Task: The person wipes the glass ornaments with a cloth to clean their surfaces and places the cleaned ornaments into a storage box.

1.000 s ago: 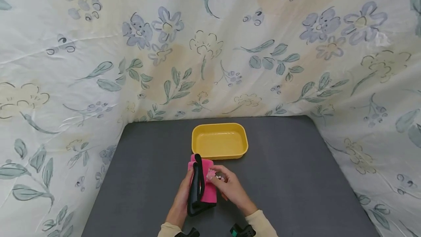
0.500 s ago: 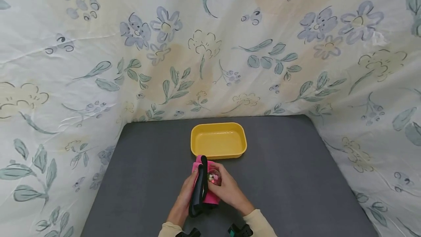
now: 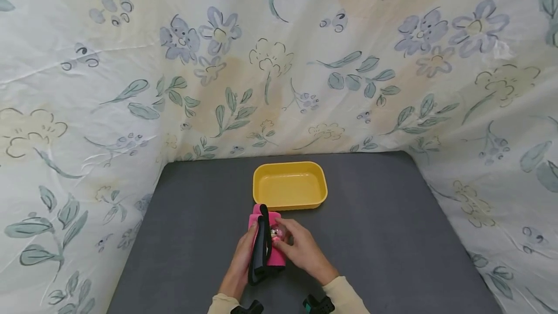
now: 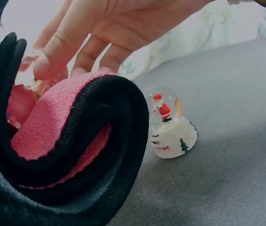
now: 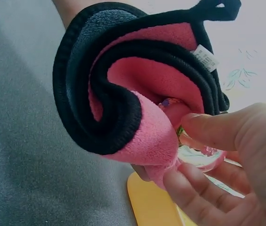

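My left hand (image 3: 239, 261) grips a folded microfibre cloth (image 3: 259, 251), pink on one face and dark grey on the other, with black edging. My right hand (image 3: 307, 252) holds a small pink snow globe (image 3: 277, 231) against the cloth's pink face. In the right wrist view the clear dome (image 5: 198, 157) lies between thumb and fingers, while the pink base is partly tucked in the fold. Beyond the cloth in the left wrist view, a second snow globe (image 4: 173, 136) with a Santa figure and white base stands upright on the table; the head view does not show it.
A yellow rectangular tray (image 3: 289, 207) sits on the grey table (image 3: 370, 227), just beyond the cloth. Floral fabric (image 3: 279, 86) hangs behind the table and along both sides.
The right hand has turned the globe against the cloth, so a figure inside now shows. Both hands and the cloth shifted slightly right, then back left. The tray stays put.
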The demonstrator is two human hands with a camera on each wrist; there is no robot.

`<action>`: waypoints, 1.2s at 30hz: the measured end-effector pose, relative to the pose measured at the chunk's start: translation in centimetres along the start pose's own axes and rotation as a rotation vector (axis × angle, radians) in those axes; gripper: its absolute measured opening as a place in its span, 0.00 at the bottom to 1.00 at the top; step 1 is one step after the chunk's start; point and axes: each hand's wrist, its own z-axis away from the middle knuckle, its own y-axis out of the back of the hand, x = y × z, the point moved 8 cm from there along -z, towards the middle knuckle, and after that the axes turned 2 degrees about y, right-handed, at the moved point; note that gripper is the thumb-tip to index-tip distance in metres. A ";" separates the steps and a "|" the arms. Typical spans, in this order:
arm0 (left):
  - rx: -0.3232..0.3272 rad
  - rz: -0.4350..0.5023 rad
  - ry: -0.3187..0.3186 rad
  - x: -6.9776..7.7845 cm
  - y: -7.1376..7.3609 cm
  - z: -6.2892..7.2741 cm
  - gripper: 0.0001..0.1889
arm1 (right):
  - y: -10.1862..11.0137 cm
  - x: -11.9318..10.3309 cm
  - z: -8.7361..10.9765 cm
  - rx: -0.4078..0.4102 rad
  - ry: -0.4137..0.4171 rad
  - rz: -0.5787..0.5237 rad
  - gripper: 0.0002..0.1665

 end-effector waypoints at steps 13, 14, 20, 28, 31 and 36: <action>-0.011 -0.084 -0.008 0.5 -0.2 -0.2 0.26 | 0.2 -0.8 -0.1 0.097 0.030 0.143 0.29; -0.013 -0.086 -0.014 0.6 -0.2 -0.2 0.25 | 0.2 -0.9 -0.1 0.106 0.028 0.149 0.29; -0.019 -0.091 -0.034 0.6 -0.1 -0.5 0.22 | 0.1 -0.9 -0.2 0.127 0.022 0.157 0.30; -0.038 -0.083 -0.030 0.4 0.0 -0.4 0.26 | 0.2 -0.6 -0.2 0.170 0.023 0.137 0.29; -0.043 -0.082 -0.029 0.3 0.0 -0.3 0.27 | 0.2 -0.3 -0.2 0.171 0.003 0.140 0.29; -0.033 -0.083 -0.020 0.1 -0.1 -0.3 0.28 | 0.2 0.3 -0.1 0.178 -0.030 0.094 0.28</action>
